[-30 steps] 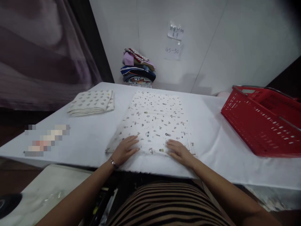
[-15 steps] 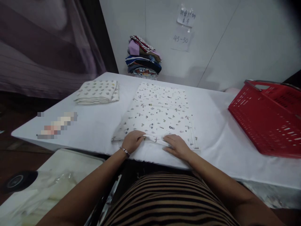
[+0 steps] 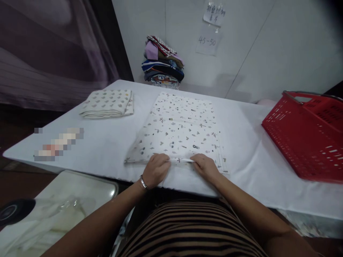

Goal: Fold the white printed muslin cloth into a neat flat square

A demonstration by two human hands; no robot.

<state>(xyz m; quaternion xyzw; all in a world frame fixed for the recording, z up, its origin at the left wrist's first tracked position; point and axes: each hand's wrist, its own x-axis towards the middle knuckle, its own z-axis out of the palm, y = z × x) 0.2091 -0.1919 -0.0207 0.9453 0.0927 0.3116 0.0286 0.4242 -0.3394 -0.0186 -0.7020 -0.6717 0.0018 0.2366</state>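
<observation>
In front of me a white cloth with small grey and brown prints lies folded in layers on the table. My left hand is closed on its near edge, left of the middle. Gripping the same edge a little to the right is my right hand, fingers curled over it. Between the hands the edge is drawn into a narrow, slightly raised strip. The fingertips of both hands are partly hidden by the fabric.
A folded cream cloth with a grey pattern lies on the white-covered table, left. A red basket stands on the right. Stacked folded fabrics are by the wall. A white surface lies below left.
Both hands have closed more firmly on the cloth's near edge, and the strip between them is straighter and tauter. The left hand has turned knuckles up. The view has shifted slightly.
</observation>
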